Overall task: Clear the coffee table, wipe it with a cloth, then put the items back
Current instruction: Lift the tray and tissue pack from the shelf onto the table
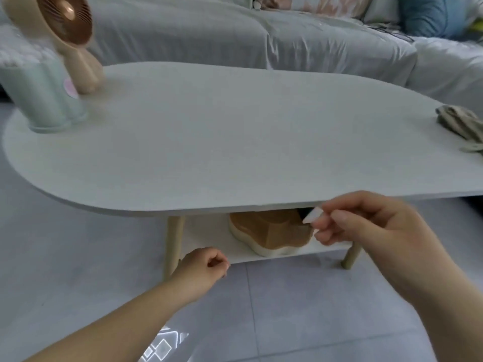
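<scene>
The white oval coffee table [235, 142] fills the middle of the view. At its far left stand a beige desk fan [65, 30] and a pale green container of cotton swabs [44, 97]. A crumpled grey-beige cloth [460, 124] lies at the right end. On the lower shelf [209, 236] sits a cream and brown cloud-shaped box [271, 233]. My right hand [366, 226] hovers at the table's front edge above that box, pinching a small white object [312, 215]. My left hand [201, 270] hangs lower, in front of the shelf, its fingers curled with nothing visible in them.
A grey-covered sofa [235, 35] runs behind the table, with a blue cushion [431, 17] at the far right. Pale floor tiles [287, 309] lie in front. Beige table legs [172, 244] stand below the top.
</scene>
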`<state>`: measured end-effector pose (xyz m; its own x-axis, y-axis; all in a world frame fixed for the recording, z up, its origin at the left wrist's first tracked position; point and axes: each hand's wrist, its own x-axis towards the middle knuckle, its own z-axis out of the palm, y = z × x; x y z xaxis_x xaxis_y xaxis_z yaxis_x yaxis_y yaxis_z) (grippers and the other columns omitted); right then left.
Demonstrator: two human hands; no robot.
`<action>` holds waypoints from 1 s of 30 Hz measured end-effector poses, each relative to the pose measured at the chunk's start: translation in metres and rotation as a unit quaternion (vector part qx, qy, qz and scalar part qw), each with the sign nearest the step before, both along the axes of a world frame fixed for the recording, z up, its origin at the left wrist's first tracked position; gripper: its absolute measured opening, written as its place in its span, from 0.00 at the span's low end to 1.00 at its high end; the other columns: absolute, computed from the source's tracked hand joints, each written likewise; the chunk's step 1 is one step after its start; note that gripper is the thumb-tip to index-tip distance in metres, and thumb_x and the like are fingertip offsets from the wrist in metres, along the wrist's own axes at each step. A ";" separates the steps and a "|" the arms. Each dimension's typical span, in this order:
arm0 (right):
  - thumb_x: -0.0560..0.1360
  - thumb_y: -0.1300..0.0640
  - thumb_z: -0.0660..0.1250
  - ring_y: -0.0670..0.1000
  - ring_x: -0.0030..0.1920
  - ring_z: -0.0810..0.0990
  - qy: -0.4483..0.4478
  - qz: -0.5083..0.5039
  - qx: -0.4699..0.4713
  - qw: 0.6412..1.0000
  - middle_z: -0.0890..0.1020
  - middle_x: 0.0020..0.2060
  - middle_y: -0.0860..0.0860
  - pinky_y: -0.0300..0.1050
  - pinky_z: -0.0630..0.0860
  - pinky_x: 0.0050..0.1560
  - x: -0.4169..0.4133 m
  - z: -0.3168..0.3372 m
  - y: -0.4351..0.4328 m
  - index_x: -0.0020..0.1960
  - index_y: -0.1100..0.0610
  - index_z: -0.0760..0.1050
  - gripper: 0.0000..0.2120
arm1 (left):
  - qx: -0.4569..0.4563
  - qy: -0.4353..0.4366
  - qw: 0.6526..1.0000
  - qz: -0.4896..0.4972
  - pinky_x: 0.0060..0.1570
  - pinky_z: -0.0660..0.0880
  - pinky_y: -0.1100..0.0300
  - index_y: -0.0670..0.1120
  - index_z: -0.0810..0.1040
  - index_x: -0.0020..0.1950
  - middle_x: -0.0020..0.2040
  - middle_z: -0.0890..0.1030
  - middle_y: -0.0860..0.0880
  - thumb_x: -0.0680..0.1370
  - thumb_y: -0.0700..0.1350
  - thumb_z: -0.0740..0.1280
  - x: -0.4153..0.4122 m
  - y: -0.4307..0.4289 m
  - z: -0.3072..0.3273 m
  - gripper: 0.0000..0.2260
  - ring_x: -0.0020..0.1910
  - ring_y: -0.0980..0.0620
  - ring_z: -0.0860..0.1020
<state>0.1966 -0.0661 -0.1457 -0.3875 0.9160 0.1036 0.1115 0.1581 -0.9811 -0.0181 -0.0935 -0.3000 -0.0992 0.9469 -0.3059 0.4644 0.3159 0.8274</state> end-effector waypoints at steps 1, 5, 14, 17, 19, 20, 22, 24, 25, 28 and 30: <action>0.67 0.66 0.65 0.47 0.29 0.82 -0.005 -0.009 -0.024 1.000 0.85 0.30 0.51 0.33 0.77 0.31 0.007 -0.014 0.002 0.36 0.51 0.82 0.12 | -0.019 -0.014 1.000 0.018 0.37 0.70 0.62 0.52 0.72 0.31 0.31 0.78 0.53 0.74 0.40 0.63 0.006 0.008 -0.008 0.12 0.31 0.55 0.75; 0.73 0.68 0.61 0.47 0.28 0.80 -0.018 -0.126 -0.181 0.975 0.83 0.27 0.52 0.36 0.79 0.31 0.027 -0.091 0.024 0.39 0.57 0.78 0.11 | -0.047 -0.037 0.991 0.116 0.45 0.73 0.57 0.45 0.75 0.42 0.41 0.80 0.42 0.74 0.42 0.62 0.026 0.038 -0.035 0.03 0.41 0.45 0.78; 0.73 0.53 0.65 0.54 0.50 0.75 0.019 -0.340 -0.268 0.901 0.74 0.53 0.54 0.46 0.74 0.51 0.061 -0.184 0.086 0.65 0.61 0.63 0.25 | -0.054 -0.117 0.959 0.251 0.62 0.70 0.43 0.45 0.54 0.72 0.69 0.67 0.42 0.73 0.55 0.63 0.048 0.086 -0.051 0.33 0.64 0.40 0.69; 0.71 0.46 0.65 0.59 0.66 0.67 0.033 -0.317 -0.291 0.902 0.63 0.70 0.56 0.54 0.67 0.65 0.058 -0.186 0.109 0.71 0.56 0.54 0.35 | -0.074 -0.172 0.943 0.276 0.60 0.72 0.45 0.49 0.51 0.73 0.72 0.64 0.45 0.74 0.56 0.61 0.051 0.098 -0.053 0.32 0.65 0.41 0.69; 0.71 0.42 0.64 0.61 0.69 0.63 0.062 -0.301 -0.308 0.901 0.59 0.72 0.57 0.57 0.65 0.66 0.057 -0.182 0.121 0.72 0.54 0.50 0.37 | -0.073 -0.181 0.939 0.282 0.56 0.73 0.48 0.49 0.50 0.73 0.72 0.64 0.45 0.74 0.55 0.61 0.051 0.103 -0.055 0.32 0.65 0.41 0.69; 0.70 0.41 0.63 0.61 0.70 0.62 0.082 -0.293 -0.319 0.898 0.59 0.72 0.57 0.59 0.65 0.66 0.058 -0.180 0.127 0.72 0.53 0.50 0.38 | -0.074 -0.179 0.939 0.283 0.54 0.73 0.49 0.49 0.50 0.73 0.72 0.64 0.45 0.74 0.55 0.61 0.050 0.104 -0.055 0.32 0.65 0.41 0.69; 0.69 0.37 0.61 0.62 0.70 0.61 0.106 -0.254 -0.334 0.902 0.59 0.72 0.56 0.63 0.63 0.66 0.060 -0.177 0.136 0.72 0.51 0.50 0.38 | -0.078 -0.172 0.938 0.290 0.52 0.74 0.49 0.48 0.51 0.73 0.71 0.65 0.45 0.74 0.55 0.62 0.048 0.107 -0.057 0.32 0.64 0.41 0.70; 0.69 0.35 0.58 0.62 0.70 0.61 0.111 -0.196 -0.337 0.914 0.61 0.72 0.56 0.67 0.61 0.65 0.060 -0.175 0.143 0.71 0.48 0.52 0.36 | -0.083 -0.172 0.937 0.294 0.51 0.74 0.50 0.47 0.55 0.72 0.70 0.67 0.44 0.74 0.56 0.62 0.046 0.108 -0.059 0.31 0.62 0.42 0.71; 0.69 0.34 0.58 0.61 0.70 0.62 0.113 -0.178 -0.338 0.917 0.62 0.71 0.56 0.68 0.61 0.64 0.059 -0.175 0.145 0.70 0.48 0.54 0.35 | -0.086 -0.171 0.938 0.290 0.50 0.74 0.50 0.47 0.58 0.71 0.69 0.68 0.44 0.74 0.56 0.61 0.045 0.108 -0.060 0.29 0.61 0.42 0.72; 0.69 0.35 0.59 0.59 0.67 0.66 0.100 -0.172 -0.342 0.918 0.67 0.66 0.54 0.69 0.61 0.64 0.057 -0.174 0.153 0.63 0.48 0.60 0.28 | -0.082 -0.156 0.947 0.268 0.51 0.74 0.50 0.44 0.68 0.62 0.63 0.73 0.45 0.75 0.55 0.61 0.045 0.109 -0.062 0.21 0.56 0.44 0.74; 0.70 0.38 0.61 0.59 0.66 0.66 0.085 -0.172 -0.342 0.920 0.69 0.60 0.53 0.69 0.62 0.64 0.056 -0.175 0.157 0.59 0.48 0.61 0.23 | -0.069 -0.146 0.951 0.262 0.52 0.73 0.51 0.47 0.70 0.55 0.59 0.75 0.45 0.75 0.52 0.62 0.046 0.109 -0.063 0.13 0.52 0.45 0.74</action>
<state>0.2527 0.0913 -0.3209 -0.0942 0.8545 -0.5109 -0.1252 -0.5193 -0.8454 0.0280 0.0157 -0.3630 -0.4380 0.7397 -0.5108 -0.0306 0.5556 0.8309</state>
